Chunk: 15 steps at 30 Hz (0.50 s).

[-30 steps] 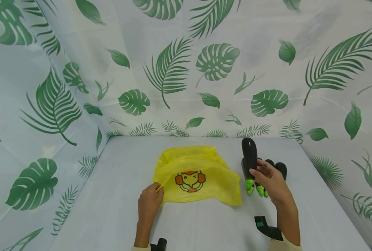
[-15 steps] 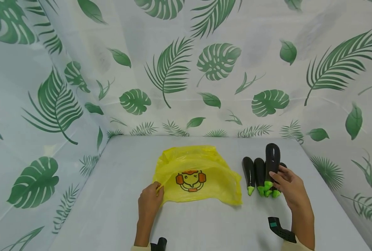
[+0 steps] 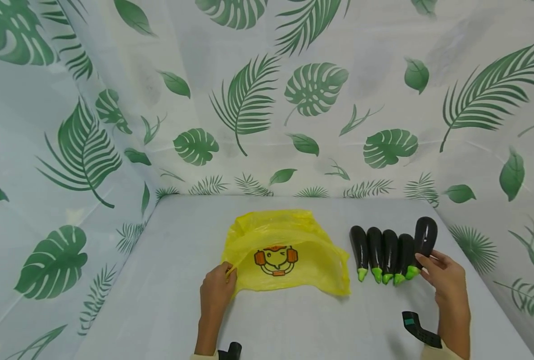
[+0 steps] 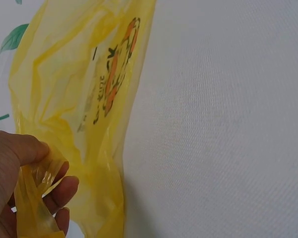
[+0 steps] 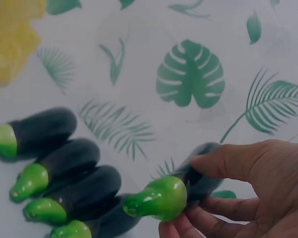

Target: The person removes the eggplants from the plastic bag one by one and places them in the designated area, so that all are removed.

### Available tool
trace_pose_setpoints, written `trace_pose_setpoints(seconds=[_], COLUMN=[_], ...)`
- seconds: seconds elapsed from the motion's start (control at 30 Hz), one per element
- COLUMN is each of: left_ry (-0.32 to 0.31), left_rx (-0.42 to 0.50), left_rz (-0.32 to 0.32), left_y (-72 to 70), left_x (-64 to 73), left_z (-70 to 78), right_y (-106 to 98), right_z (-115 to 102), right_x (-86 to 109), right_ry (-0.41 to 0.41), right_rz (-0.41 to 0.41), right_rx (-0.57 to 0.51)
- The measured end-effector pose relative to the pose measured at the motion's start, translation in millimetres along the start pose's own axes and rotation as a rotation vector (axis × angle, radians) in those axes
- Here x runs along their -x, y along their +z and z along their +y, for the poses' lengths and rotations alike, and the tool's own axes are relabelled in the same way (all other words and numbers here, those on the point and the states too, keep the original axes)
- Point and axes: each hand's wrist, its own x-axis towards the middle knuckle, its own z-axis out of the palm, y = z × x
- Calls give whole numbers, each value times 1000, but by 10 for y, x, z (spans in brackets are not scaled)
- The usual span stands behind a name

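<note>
My left hand (image 3: 216,289) pinches the left edge of a yellow plastic bag (image 3: 289,274) with a printed cartoon face. In the left wrist view the bag's handle loop (image 4: 34,203) runs between thumb and curled fingers. My right hand (image 3: 447,277) grips an eggplant (image 3: 426,235) with a bright green stem end, thumb on one side and fingers on the other. Left of it several more eggplants (image 3: 374,252) lie side by side in a row, stems toward me. From the right wrist the held eggplant's green cap (image 5: 161,198) points left, beside the row.
The white tabletop (image 3: 294,325) carries the bag at centre and the eggplants at right. White sheeting (image 3: 249,170) printed with green leaves rises behind the table and on both sides. Each wrist wears a black device (image 3: 422,332).
My right hand has carried the eggplant rightward across the row to its right end and lowered it, so the lying eggplants now show uncovered. My left hand stays on the bag.
</note>
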Motion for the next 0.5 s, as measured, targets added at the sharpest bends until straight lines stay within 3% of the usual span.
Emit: trace_pose_setpoints(seconds=[0.1,0.27,0.5], left_ry=[-1,-5,-3], left_rx=[-4,-12,-12], left_rz=[-6,-8,-1], left_y=[-7,-14,-12], left_x=[-2,-1,-8], left_z=[3,4,7], right_y=[-56,-130,-170], right_z=[27,110,238], right_x=[-32,-70,-174], right_ry=[38,40,82], right_rz=[59,152,185], right_rx=[31,184,271])
